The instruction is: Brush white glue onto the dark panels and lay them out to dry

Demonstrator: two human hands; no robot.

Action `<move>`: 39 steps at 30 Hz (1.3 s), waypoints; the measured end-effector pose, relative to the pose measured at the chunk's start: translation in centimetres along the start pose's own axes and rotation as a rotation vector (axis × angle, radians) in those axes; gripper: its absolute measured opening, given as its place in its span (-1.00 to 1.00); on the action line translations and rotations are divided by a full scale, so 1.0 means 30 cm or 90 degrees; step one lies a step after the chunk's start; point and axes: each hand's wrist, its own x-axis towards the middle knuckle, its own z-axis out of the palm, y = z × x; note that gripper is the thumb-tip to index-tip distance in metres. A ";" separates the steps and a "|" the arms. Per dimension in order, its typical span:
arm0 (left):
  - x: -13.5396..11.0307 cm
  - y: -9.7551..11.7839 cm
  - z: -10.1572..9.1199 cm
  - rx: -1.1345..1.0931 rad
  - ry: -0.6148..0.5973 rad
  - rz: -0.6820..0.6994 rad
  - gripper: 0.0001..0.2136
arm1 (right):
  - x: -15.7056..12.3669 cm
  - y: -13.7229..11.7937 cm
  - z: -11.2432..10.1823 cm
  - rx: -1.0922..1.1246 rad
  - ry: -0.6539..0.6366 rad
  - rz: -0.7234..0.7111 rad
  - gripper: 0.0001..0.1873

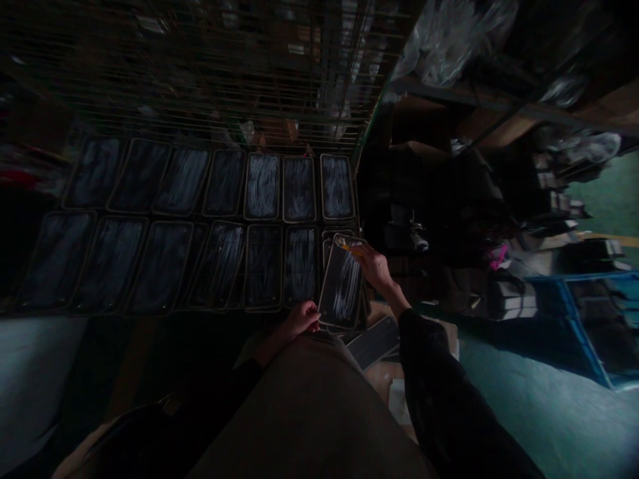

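Note:
A dark rectangular panel with a pale rim [329,283] lies tilted in front of me, streaked with whitish smears on its right side. At its lower left corner is my left hand [303,318], fingers curled and gripping the edge. My right hand [373,266] is closed around the yellow handle of a small brush [343,242]. The brush's pale tip is against the upper part of the panel. Another rimmed panel shows partly beneath this one.
Two rows of similar smeared panels [262,186] extend to the left. Behind them stands a wire mesh cage [200,80]. A plain dark panel [373,342] lies on cardboard near my lap. Shelves with boxes and a blue crate [564,313] are on the right.

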 end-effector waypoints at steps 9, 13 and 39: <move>-0.002 0.005 -0.009 -0.025 -0.024 0.000 -0.77 | -0.299 -0.147 -0.014 0.042 -0.191 0.004 -0.72; 0.002 0.004 -0.007 -0.029 -0.018 -0.014 -0.78 | -0.393 -0.198 -0.030 0.106 -0.227 0.033 -0.69; 0.003 0.000 -0.002 0.008 0.015 0.020 -0.81 | -0.141 -0.036 -0.042 -0.037 -0.011 0.076 -0.72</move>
